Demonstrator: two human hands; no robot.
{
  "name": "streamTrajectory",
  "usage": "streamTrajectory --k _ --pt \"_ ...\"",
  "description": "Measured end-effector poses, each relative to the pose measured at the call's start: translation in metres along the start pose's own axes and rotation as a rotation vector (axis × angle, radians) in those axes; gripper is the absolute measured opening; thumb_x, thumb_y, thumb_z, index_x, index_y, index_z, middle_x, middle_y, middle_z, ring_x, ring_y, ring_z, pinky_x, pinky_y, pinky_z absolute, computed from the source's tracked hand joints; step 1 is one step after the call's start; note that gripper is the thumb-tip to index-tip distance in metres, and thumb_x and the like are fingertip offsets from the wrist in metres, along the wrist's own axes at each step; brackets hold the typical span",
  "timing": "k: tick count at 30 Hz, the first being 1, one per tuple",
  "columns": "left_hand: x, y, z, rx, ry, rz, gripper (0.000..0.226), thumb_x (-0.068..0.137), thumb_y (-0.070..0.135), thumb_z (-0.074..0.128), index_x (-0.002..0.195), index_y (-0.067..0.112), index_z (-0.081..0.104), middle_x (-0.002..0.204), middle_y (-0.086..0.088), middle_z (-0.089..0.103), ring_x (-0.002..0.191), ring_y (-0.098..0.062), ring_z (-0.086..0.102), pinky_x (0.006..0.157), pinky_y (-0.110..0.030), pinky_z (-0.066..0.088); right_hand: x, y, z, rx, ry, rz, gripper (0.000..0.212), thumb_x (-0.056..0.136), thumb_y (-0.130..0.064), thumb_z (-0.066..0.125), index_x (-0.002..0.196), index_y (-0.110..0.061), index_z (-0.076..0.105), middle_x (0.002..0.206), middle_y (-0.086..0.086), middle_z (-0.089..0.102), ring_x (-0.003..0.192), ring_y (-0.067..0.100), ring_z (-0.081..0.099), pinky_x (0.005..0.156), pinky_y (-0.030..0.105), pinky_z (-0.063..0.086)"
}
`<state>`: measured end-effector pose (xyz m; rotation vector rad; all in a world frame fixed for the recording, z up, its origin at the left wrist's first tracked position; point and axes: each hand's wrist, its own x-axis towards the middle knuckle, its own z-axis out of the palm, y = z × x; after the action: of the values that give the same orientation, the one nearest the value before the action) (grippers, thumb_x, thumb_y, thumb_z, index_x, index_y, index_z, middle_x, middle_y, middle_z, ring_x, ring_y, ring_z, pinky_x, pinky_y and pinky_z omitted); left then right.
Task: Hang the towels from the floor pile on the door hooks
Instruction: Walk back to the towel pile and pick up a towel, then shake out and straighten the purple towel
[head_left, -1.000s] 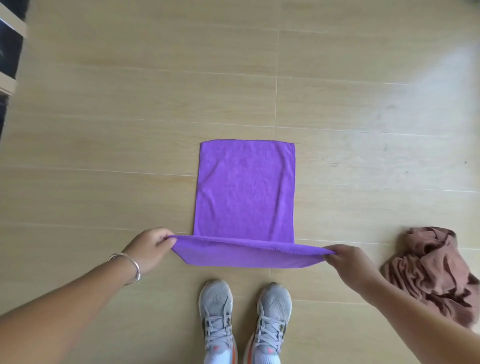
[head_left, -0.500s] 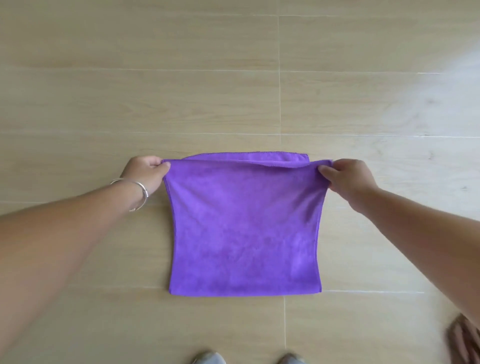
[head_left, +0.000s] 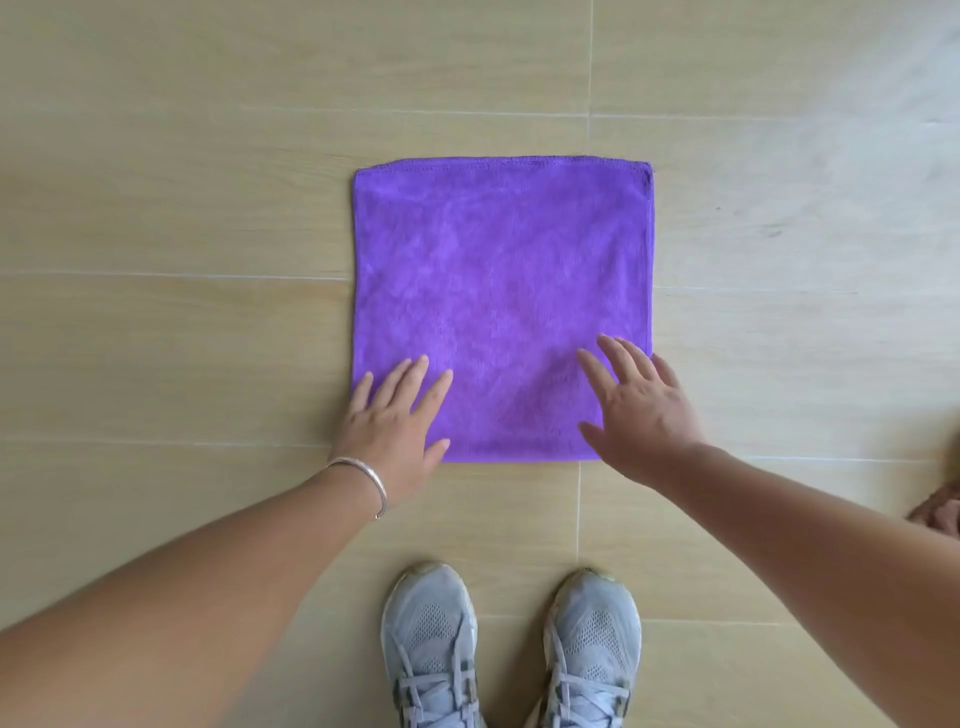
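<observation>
Purple towel (head_left: 501, 291) folded flat on the floor (head_left: 182, 208).
I see my left hand (head_left: 395, 421) and right hand (head_left: 636, 410) on its near corners, fingers straight and spread.

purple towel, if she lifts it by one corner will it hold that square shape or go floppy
The purple towel will probably flop: it lies thin and flat on the floor. It likely unfolds too, since doubled edges show at its far right corner. It looks light.
</observation>
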<state>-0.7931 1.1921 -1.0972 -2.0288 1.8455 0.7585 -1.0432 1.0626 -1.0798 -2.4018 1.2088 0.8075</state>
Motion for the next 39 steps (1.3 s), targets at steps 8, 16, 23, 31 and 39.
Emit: streamTrajectory --k 8,16,23,31,39 --pt "-0.013 -0.006 0.042 0.100 -0.067 -0.001 0.090 0.081 0.032 0.051 0.154 0.017 0.000 0.161 0.000 -0.011 0.148 -0.017 -0.008 0.117 -0.051 0.011 -0.015 -0.011 0.046 -0.260 -0.090 -0.069 0.088 0.090 -0.030 0.046 0.150 -0.007 -0.015 0.158 0.010 -0.022 0.148 0.024 -0.010 0.113 0.047 0.024" --pt "-0.010 -0.011 0.047 0.254 0.063 0.070 0.066 0.088 0.008 0.012 0.154 0.011 0.005 0.162 -0.004 0.001 0.148 -0.019 0.010 0.099 -0.039 0.038 -0.013 -0.022 0.059 -0.244 0.012 -0.045 0.059 0.099 -0.009 0.020 0.150 0.000 -0.007 0.159 0.017 -0.012 0.148 0.031 -0.002 0.104 0.038 0.040" --pt "-0.021 -0.020 -0.016 0.190 0.021 -0.024 0.042 0.086 0.002 0.042 0.125 0.018 0.046 0.115 -0.002 0.056 0.109 -0.025 0.054 0.083 -0.036 0.043 -0.027 -0.012 0.000 -0.199 0.010 -0.068 0.033 0.093 -0.009 0.035 0.122 -0.017 0.051 0.115 -0.001 0.058 0.109 0.021 0.055 0.080 0.030 0.044" --pt "-0.048 -0.016 -0.124 -0.038 0.158 0.001 0.042 0.079 0.007 0.056 0.120 0.017 0.061 0.107 -0.002 0.064 0.103 -0.027 0.056 0.083 -0.037 0.045 -0.063 0.005 -0.114 -0.158 -0.015 0.008 0.031 0.086 0.000 0.043 0.103 -0.019 0.060 0.096 -0.001 0.064 0.095 0.022 0.059 0.063 0.029 0.036" --pt "-0.063 -0.016 -0.239 0.047 -0.059 -0.079 0.045 0.096 0.024 0.045 0.140 0.025 0.037 0.128 0.002 0.057 0.113 -0.023 0.055 0.087 -0.035 0.047 -0.100 0.016 -0.242 -0.107 0.069 0.062 0.034 0.088 0.000 0.038 0.105 -0.019 0.061 0.104 0.000 0.064 0.100 0.021 0.057 0.067 0.028 0.037"
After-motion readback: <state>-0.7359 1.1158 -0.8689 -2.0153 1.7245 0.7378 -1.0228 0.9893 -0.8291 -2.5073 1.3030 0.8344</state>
